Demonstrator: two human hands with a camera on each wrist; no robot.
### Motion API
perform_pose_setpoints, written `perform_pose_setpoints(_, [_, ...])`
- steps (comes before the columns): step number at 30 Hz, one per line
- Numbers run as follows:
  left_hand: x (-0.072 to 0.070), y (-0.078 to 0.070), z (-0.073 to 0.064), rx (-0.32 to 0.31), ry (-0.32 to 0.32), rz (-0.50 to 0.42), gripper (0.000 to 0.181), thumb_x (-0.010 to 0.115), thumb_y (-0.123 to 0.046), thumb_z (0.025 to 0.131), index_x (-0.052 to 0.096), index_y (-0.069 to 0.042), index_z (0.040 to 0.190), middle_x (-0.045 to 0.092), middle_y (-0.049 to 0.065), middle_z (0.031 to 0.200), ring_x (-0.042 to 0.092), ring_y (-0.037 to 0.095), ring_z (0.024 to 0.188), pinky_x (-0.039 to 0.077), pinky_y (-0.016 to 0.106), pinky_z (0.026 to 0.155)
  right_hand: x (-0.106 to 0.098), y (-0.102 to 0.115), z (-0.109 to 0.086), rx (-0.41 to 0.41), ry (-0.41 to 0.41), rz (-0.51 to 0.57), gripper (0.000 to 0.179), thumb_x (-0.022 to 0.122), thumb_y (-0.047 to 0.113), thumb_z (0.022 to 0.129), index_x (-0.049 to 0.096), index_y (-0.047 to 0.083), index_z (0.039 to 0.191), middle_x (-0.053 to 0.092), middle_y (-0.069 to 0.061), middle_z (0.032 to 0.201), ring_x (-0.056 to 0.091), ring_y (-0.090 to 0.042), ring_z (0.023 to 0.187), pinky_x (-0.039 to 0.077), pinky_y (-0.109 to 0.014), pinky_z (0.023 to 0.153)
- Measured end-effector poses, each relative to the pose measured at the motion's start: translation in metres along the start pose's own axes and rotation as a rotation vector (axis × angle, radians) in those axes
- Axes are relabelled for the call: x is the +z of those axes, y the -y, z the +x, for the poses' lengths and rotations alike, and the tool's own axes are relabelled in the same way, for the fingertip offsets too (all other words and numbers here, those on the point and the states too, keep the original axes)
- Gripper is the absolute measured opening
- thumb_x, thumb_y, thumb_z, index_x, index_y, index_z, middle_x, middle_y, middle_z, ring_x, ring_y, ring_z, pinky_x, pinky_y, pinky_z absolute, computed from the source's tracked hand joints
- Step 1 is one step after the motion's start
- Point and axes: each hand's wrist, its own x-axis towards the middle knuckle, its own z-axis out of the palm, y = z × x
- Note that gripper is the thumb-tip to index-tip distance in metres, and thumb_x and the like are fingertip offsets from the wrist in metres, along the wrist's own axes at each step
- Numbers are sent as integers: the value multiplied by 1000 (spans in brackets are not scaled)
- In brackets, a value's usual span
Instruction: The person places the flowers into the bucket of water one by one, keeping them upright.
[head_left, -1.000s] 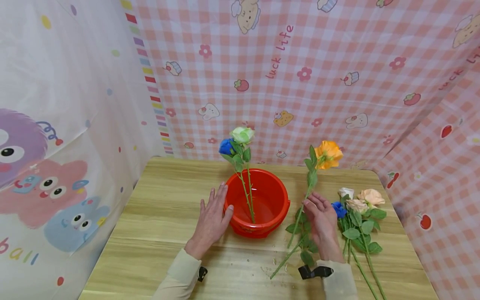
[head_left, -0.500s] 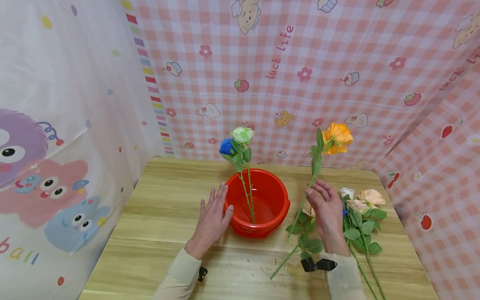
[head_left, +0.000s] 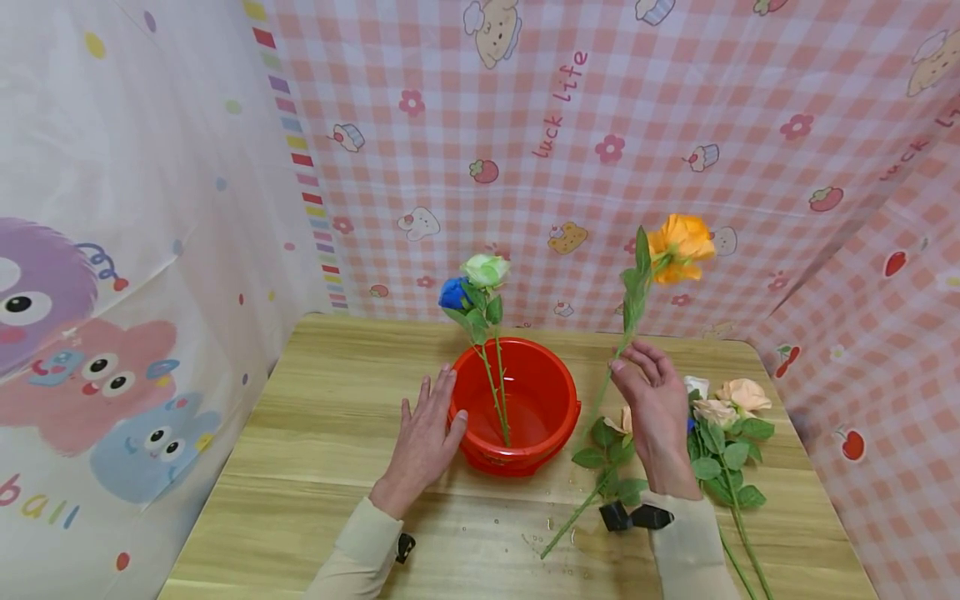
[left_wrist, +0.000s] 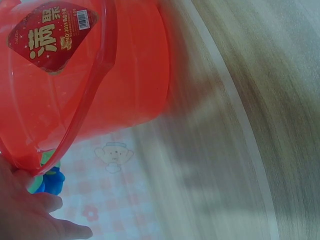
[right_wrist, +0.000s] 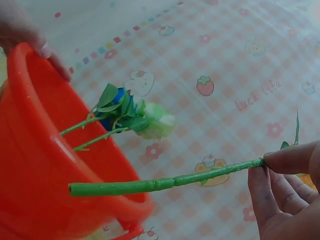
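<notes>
My right hand (head_left: 654,408) pinches the green stem of an orange artificial flower (head_left: 681,248) between thumb and fingers. In the right wrist view the cut end of the stem (right_wrist: 120,187) points toward the red bucket (right_wrist: 30,165). My left hand (head_left: 422,433) rests with straight fingers on the left rim of the bucket (head_left: 517,458); the left wrist view shows it beside the bucket's handle (left_wrist: 82,117). Inside the bucket stand a blue rose (head_left: 453,293) and a pale green rose (head_left: 485,270), leaning on the rim.
Right of the bucket lies a peach rose (head_left: 621,421), partly behind my right hand. Further right is a pile of peach roses (head_left: 742,393), with a white rose (head_left: 697,386) and a mostly hidden blue one. Water drops dot the wooden table (head_left: 480,550). Checked cloth (head_left: 480,108) hangs behind.
My right hand has lifted the orange flower up and slightly right, uncovering the peach rose beneath. The left hand and the bucket have stayed in place.
</notes>
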Motion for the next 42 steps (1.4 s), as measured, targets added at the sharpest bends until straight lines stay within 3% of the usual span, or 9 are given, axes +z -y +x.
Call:
perform_pose_setpoints(16, [0,1,0,0,5,14,67,45,-38,106,28,-11,165,24,5,171,22,42,155,18,77,115,23,11,4,-96,28,38,43,65,-8,96,55,2,136,64,-9,120,69,-17,98,56,-29,95])
perform_pose_setpoints(27, [2,2,1,-8,9,14,67,51,-33,106,27,-12,165,22,4,171,21,41,155,17,76,116,36,10,6,-135,66,78,43,64,-13,94,57,3,133,68,-3,109,66,-23,106,57,-28,90])
perform_pose_setpoints(42, [0,1,0,5,6,14,67,45,-37,107,26,-11,165,22,5,172,21,41,156,16,76,116,48,1,10,-159,141,-7,42,65,-8,96,56,3,136,68,0,109,69,-17,100,57,-29,93])
